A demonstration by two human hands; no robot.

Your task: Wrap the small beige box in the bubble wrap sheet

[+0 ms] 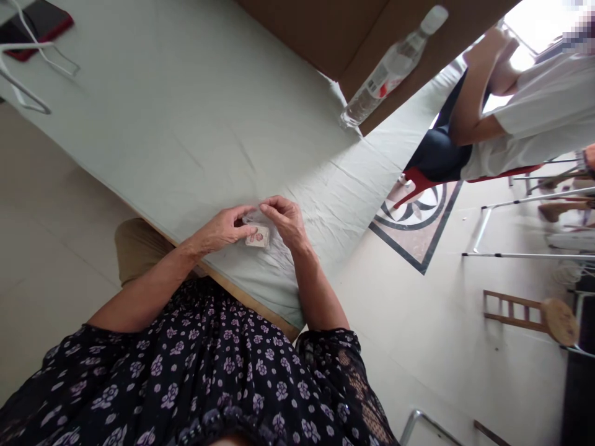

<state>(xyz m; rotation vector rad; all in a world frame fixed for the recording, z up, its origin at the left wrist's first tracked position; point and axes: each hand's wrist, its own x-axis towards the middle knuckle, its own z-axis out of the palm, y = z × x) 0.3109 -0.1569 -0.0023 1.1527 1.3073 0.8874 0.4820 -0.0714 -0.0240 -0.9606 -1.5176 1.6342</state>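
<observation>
A small cream block with red print (261,238) sits at the near edge of the cloth-covered table, between my two hands. Thin clear plastic film (253,217) shows just above it; whether it wraps the whole block I cannot tell. My left hand (225,228) is closed at the block's left side, its thumb on the printed face and its fingers curled behind by the film. From the right, my right hand (287,222) pinches at the film with thumb and forefinger, a little above the block. The exact grip of the fingertips is too small to see clearly.
A pale green cloth (153,105) covers the table. A clear bottle (383,80) stands beside a brown box (334,37) at the far side. At far left lie a dark red-edged phone (41,28) and a white wire stand (28,80). A seated person (525,105) is at right, near a wooden stool (560,322).
</observation>
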